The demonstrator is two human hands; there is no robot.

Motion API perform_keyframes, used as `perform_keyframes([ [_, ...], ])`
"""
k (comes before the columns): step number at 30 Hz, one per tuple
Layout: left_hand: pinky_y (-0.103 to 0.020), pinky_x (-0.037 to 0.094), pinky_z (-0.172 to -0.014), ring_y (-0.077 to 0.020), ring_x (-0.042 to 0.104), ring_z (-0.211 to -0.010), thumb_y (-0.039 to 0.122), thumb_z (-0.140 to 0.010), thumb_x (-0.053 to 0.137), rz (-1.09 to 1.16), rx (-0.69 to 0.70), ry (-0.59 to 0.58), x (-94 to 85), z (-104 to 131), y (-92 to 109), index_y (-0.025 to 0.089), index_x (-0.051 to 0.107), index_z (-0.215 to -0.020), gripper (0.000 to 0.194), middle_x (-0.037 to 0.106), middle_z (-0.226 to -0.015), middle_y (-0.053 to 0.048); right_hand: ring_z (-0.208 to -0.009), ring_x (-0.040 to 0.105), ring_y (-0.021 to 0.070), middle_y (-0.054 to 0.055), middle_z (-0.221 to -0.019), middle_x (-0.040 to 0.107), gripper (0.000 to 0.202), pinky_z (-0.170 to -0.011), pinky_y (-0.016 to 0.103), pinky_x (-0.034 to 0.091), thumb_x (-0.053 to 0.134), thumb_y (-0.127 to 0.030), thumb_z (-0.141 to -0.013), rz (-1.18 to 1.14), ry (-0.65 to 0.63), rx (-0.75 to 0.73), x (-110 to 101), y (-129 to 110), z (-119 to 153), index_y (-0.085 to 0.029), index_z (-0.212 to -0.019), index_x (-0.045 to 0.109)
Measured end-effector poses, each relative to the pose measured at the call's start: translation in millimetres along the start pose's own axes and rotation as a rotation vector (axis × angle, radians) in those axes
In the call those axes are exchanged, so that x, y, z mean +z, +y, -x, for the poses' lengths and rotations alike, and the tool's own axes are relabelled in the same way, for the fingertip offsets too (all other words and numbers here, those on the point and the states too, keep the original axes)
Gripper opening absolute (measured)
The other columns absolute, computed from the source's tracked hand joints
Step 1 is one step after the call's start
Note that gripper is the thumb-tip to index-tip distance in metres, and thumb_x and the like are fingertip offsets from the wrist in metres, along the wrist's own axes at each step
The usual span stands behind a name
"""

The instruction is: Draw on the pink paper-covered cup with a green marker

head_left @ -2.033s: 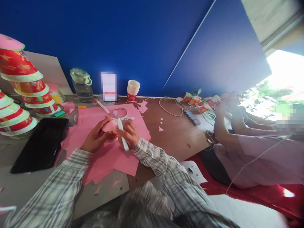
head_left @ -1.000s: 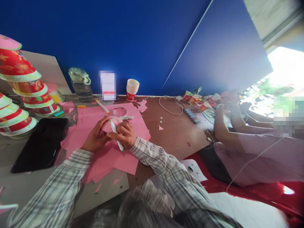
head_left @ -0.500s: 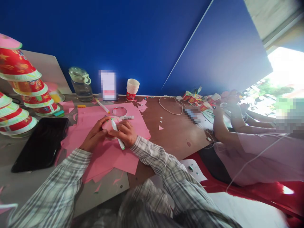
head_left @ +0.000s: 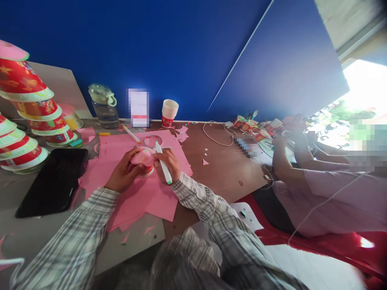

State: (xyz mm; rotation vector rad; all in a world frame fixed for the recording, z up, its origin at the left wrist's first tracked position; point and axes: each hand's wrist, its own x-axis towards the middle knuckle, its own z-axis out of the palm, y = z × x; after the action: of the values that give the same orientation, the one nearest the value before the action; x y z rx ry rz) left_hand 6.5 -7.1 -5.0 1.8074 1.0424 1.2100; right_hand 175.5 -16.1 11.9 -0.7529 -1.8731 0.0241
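Between my hands is a small red paper cup [head_left: 146, 172] with a pink paper piece [head_left: 144, 157] over its top. My left hand [head_left: 124, 170] is closed round its left side, with the thumb at the front. My right hand [head_left: 169, 163] grips a white marker [head_left: 163, 164] with a green end, held slanting. The marker's upper tip is uncapped, and it stands to the right of the cup. Fingers of my right hand are at the cup's right edge; whether they touch it I cannot tell. Pink paper sheets [head_left: 121, 213] lie underneath. Behind the cup is a roll of tape [head_left: 152, 138].
Stacked, decorated red cups [head_left: 33, 90] stand at left by a black phone [head_left: 53, 183]. A water jug [head_left: 104, 106], an orange-tipped marker [head_left: 132, 134] and nested paper cups [head_left: 169, 112] are at the back. A co-worker's arms [head_left: 290, 157] are at right, near a white cable [head_left: 216, 139].
My right hand has shifted right, taking the marker from over the cup to its right side. The pink top and red cup now show more fully.
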Motion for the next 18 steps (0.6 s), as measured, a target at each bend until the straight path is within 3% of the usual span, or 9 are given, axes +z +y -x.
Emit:
perform_keyframes([
  [3,-0.039,0.035,-0.090,-0.0211,0.042,-0.109,0.041,-0.071,0.048,0.063,0.027,0.016,0.4,-0.4,-1.0,0.020,0.036,-0.119,0.054,0.043,-0.122,-0.009,-0.079,0.056,0.0163,0.006,-0.080,0.060,0.025,-0.076,0.034,0.050,0.041,-0.020,-0.086,-0.102,0.031,0.085,-2.6,-2.9,-3.0,-0.015,-0.109,0.050],
  [7,-0.040,0.035,-0.090,-0.0211,0.042,-0.110,0.041,-0.071,0.048,0.050,0.022,0.017,0.3,-1.0,-1.5,0.020,0.035,-0.120,0.055,0.043,-0.123,-0.010,-0.076,0.058,0.0168,0.008,-0.086,0.064,0.024,-0.075,0.036,0.050,0.040,-0.026,-0.087,-0.131,0.078,0.084,-3.3,-4.5,-3.6,-0.016,-0.101,0.057],
  [11,-0.039,0.035,-0.090,-0.0203,0.043,-0.109,0.041,-0.071,0.048,0.033,-0.009,0.018,0.3,-1.0,-0.8,0.020,0.035,-0.120,0.055,0.043,-0.123,-0.009,-0.076,0.060,0.0162,0.007,-0.084,0.065,0.021,-0.077,0.035,0.050,0.040,-0.025,-0.087,-0.159,0.095,0.159,-2.2,-7.4,-4.1,-0.016,-0.093,0.058],
  [18,-0.040,0.035,-0.090,-0.0200,0.042,-0.109,0.038,-0.073,0.047,-0.006,0.053,0.014,0.8,-1.0,3.6,0.019,0.035,-0.120,0.052,0.045,-0.121,-0.010,-0.075,0.059,0.0159,0.006,-0.080,0.063,0.019,-0.074,0.033,0.050,0.042,-0.024,-0.085,-0.131,0.069,0.247,-1.6,-8.8,-4.3,-0.016,-0.085,0.059],
])
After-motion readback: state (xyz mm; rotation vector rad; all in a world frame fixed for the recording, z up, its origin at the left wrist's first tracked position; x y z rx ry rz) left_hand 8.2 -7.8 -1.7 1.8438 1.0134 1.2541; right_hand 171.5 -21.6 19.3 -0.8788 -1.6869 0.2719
